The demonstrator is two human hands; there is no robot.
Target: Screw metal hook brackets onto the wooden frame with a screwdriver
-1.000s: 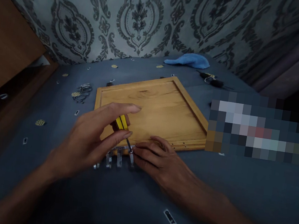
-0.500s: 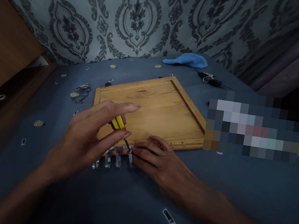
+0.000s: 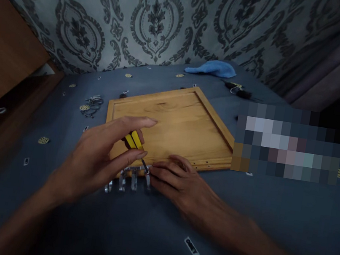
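A framed wooden board lies flat on a blue cloth-covered surface. A metal hook rack with several hooks sits against the board's near edge. My left hand holds a yellow-handled screwdriver, its tip down on the rack's right end. The forefinger of that hand is stretched out above the handle. My right hand rests on the cloth with its fingertips pressed on the rack's right end beside the tip.
A blue rag and a bunch of keys lie at the back of the surface. A tangle of small metal parts lies left of the board. Wooden furniture stands on the left, patterned wallpaper behind.
My left hand's fingers have shifted slightly on the screwdriver handle; the tip stays on the same spot. My right hand has not moved.
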